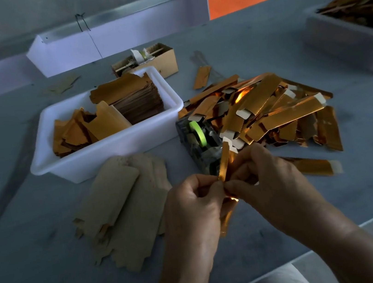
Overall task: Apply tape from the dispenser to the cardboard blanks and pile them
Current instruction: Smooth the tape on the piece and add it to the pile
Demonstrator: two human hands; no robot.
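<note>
Down at six o'clock on the grey table (pixel 54 270), the left hand (pixel 190 208) and right hand (pixel 269 184) meet fingertip to fingertip, both pinching one narrow gold cardboard blank (pixel 224 167) held upright between them. Just beyond, at twelve o'clock from the hands, sits the tape dispenser (pixel 198 139) with its green roll, touching the loose heap of gold blanks (pixel 272 109) at its three o'clock. At ten o'clock a white tub (pixel 109 150) holds stacked blanks, with plain brown blanks (pixel 123 211) fanned at nine o'clock.
</note>
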